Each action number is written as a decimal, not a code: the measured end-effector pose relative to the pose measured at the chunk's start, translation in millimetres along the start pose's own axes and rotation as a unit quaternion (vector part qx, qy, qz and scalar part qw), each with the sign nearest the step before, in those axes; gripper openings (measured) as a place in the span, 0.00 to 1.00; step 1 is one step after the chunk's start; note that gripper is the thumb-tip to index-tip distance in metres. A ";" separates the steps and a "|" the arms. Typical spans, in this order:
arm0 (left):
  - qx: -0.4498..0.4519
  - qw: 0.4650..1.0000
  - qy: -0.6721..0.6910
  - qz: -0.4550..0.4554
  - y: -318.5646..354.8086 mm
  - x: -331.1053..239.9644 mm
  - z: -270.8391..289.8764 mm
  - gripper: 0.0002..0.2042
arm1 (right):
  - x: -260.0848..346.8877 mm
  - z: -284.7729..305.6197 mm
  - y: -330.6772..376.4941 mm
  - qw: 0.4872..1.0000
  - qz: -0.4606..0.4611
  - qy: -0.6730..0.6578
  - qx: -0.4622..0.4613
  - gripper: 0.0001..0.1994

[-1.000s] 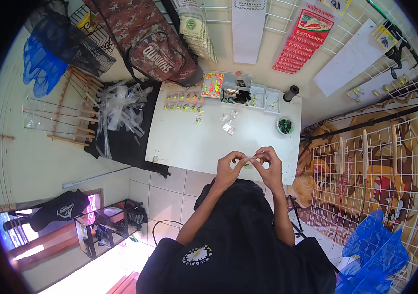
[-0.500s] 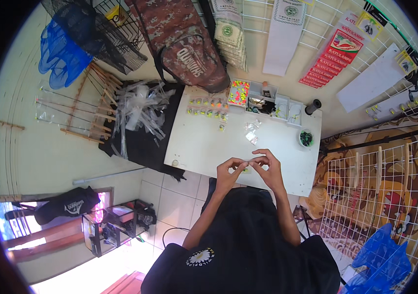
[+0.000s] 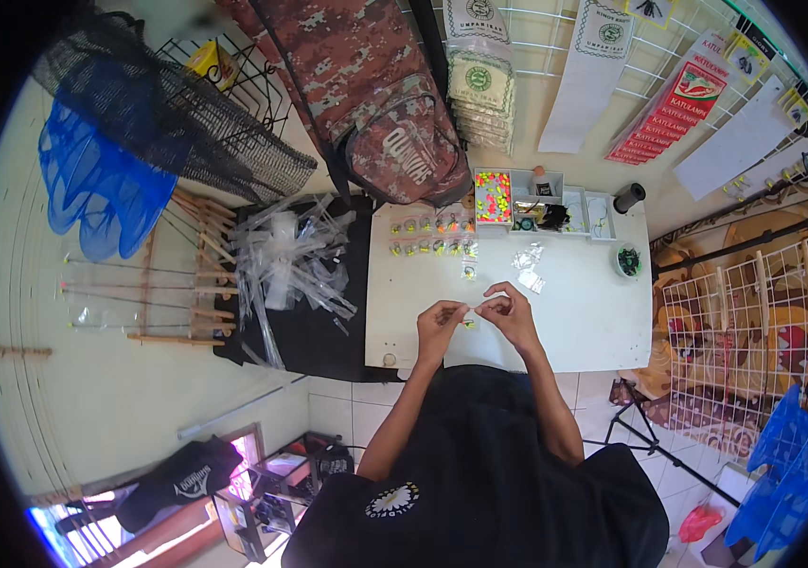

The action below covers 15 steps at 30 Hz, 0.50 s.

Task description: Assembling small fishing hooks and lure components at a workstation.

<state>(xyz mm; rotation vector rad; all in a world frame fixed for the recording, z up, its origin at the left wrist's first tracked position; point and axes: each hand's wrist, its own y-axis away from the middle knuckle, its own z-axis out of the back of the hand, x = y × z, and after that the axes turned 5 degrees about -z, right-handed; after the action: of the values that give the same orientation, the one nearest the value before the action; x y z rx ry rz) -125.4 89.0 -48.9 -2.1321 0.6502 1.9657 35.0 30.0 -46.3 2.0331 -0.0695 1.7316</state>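
Over the front edge of the white table (image 3: 574, 327), my left hand (image 3: 439, 329) and my right hand (image 3: 512, 320) meet with their fingertips pinched. Between them is a small clear plastic bag, barely visible, with a yellow-green piece (image 3: 469, 325) showing just below the fingertips. Beyond my hands, small clear bags (image 3: 432, 248) with bright yellow-green and orange pieces lie in rows, and a single one (image 3: 469, 271) sits closer. Some flat clear bags (image 3: 529, 270) are scattered farther right.
Along the table's back stand a box of bright beads (image 3: 493, 197), a white divided tray (image 3: 579, 201) and a black cylinder (image 3: 628, 197). A round tub of dark green pieces (image 3: 626, 260) is at right. Plastic strips (image 3: 285, 260) heap on black cloth; a camouflage bag (image 3: 394, 133) hangs behind.
My view has turned, so the table appears straighter and farther right. Both hands stay pinched close together, the fingertips slightly farther apart.
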 end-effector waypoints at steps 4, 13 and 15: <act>0.006 0.999 -0.031 0.018 -26.6 18.0 23.7 0.08 | -17.0 -19.2 -21.3 1.000 -0.008 0.014 -0.023 0.14; -0.006 0.996 -0.026 0.083 -81.0 49.6 39.7 0.11 | -65.9 -33.1 -67.4 0.983 -0.052 0.153 -0.085 0.10; 0.006 0.995 -0.048 0.088 -92.2 66.7 53.4 0.13 | -64.6 -45.3 -79.5 0.983 -0.047 0.147 -0.103 0.09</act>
<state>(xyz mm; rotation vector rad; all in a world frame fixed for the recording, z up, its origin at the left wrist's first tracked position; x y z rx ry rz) -132.3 179.6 -135.8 -2.0207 0.8563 2.1329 6.4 101.3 -127.8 1.5942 -0.0547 1.8608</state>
